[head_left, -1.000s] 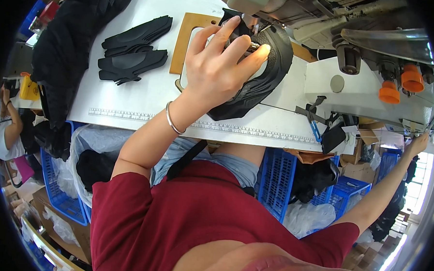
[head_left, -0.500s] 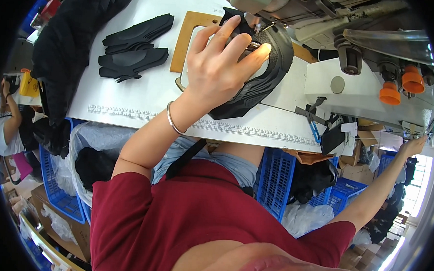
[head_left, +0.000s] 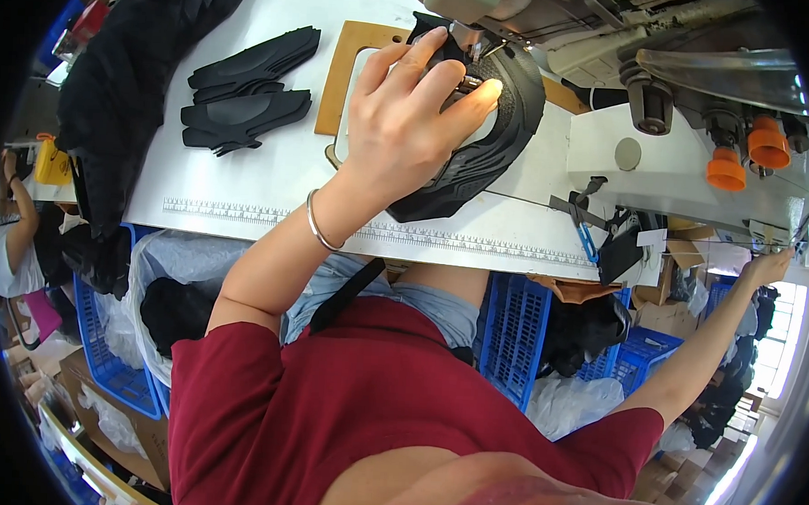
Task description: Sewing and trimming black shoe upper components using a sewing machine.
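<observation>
Near the sewing-machine head (head_left: 470, 1), touches black piece (head_left: 514, 122) with spread-open left hand (head_left: 399, 126). Cannot tell grip of right hand (head_left: 768, 267).

No lettering is sharp enough to read. The clearest marking is a measuring scale (head_left: 477, 245) running along the near edge of the white sewing-machine table (head_left: 245, 178): a row of fine dark graduation strokes, with what look like small numerals among them, too tiny to make out. The left forearm (head_left: 278, 260) crosses over the scale and hides a stretch of it. On the brown cardboard box (head_left: 140, 421) at the lower left, a few faint dark marks resemble print, but they are slanted and too blurred to decipher.
</observation>
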The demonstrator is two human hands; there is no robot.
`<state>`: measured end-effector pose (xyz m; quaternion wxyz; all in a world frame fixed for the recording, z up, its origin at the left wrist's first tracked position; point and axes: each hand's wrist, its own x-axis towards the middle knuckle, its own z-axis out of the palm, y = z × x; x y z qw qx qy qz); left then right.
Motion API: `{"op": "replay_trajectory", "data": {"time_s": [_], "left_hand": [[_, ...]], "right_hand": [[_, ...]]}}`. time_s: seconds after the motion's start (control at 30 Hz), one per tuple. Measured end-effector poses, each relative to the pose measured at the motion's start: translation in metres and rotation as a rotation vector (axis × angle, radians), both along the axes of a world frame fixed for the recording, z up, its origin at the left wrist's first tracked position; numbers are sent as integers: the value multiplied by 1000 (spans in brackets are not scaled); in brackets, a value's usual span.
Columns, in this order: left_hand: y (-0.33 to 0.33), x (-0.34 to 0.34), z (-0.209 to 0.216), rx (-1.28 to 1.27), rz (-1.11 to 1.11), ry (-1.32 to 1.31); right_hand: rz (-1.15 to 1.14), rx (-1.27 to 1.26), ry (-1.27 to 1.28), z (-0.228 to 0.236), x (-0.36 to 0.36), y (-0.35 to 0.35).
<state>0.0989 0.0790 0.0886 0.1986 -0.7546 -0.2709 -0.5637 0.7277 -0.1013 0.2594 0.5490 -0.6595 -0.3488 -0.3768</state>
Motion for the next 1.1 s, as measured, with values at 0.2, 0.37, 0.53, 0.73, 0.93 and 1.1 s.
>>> {"op": "replay_trajectory", "data": {"time_s": [0.2,0.37,0.53,0.73,0.93,1.1], "left_hand": [[0,3,1,-3,5,-15],[1,3,1,6,33,-13],[1,11,-1,2,29,-29],[1,9,0,9,51,-16],[1,8,1,14,49,-12],[1,11,2,11,43,-25]], "right_hand": [[34,7,191,19,46,-15],[-83,-356,77,49,78,-13],[-146,-473,137,74,116,-35],[-140,-406,-15,29,57,-21],[-119,-129,-68,4,14,-6],[-157,-164,98,23,60,-19]]}}
